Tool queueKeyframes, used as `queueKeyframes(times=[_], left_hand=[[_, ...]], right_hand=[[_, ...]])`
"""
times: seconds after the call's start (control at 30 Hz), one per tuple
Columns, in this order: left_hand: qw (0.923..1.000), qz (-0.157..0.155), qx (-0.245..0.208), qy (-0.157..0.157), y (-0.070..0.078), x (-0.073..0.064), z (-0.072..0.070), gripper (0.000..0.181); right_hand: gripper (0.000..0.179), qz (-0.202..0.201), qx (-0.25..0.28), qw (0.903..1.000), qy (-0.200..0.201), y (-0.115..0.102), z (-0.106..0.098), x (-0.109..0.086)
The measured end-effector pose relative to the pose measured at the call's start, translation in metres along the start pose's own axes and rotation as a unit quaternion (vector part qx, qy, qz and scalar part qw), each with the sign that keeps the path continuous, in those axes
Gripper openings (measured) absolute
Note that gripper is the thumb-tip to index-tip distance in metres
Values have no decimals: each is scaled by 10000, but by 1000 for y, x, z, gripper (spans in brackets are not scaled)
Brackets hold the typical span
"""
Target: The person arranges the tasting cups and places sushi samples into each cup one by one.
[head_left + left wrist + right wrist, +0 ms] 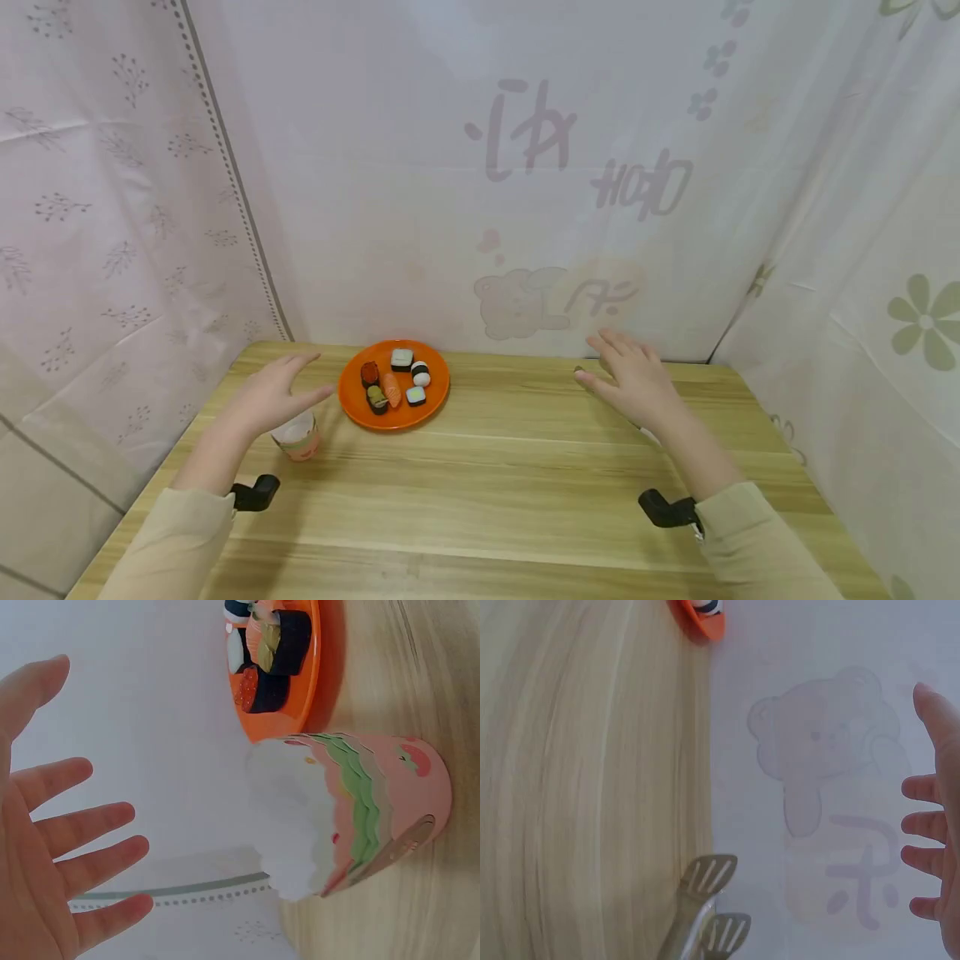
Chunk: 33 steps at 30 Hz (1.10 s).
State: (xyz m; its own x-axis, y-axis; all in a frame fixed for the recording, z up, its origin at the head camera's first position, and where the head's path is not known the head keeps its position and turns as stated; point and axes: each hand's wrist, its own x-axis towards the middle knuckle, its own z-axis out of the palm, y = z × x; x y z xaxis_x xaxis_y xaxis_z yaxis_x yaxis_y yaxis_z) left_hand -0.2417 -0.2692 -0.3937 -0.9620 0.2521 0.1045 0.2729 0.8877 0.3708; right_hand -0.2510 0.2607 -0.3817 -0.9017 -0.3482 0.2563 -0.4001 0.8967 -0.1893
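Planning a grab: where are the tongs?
In the head view's right half, the tongs lie on the table, mostly hidden behind the right hand.

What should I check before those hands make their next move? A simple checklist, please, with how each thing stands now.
1. Hands free: ok; the left hand and right hand hold nothing.
2. Paper cup upright: ok; it stands on the table near the left hand.
3. Cup's contents: cannot tell; no view shows clearly inside.
4. Sushi pieces on the orange plate: ok; six lie there.
5. Tongs in hand: not ok; they lie below the right hand, ungripped.
6. Tongs' ends apart: ok; a gap shows between them.
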Motion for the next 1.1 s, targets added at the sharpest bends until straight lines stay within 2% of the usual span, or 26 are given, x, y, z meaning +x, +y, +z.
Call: queueKeyframes(times=[0.3,0.63,0.87,1.1], left_hand=[[9993,-154,-338,-6,-11,-14,5,88],[9955,-437,-825,-128,-27,-30,10,99],[9921,-514,-1145,-46,-37,-38,20,106],[9876,-578,-1462,-6,-45,-45,33,110]], right_hand=[[71,-206,263,9993,154,-18,8,-4],[66,-91,1024,9944,238,-34,26,-8],[66,-187,1332,9904,315,-47,41,-9],[67,-73,1704,9852,149,-69,49,-7]])
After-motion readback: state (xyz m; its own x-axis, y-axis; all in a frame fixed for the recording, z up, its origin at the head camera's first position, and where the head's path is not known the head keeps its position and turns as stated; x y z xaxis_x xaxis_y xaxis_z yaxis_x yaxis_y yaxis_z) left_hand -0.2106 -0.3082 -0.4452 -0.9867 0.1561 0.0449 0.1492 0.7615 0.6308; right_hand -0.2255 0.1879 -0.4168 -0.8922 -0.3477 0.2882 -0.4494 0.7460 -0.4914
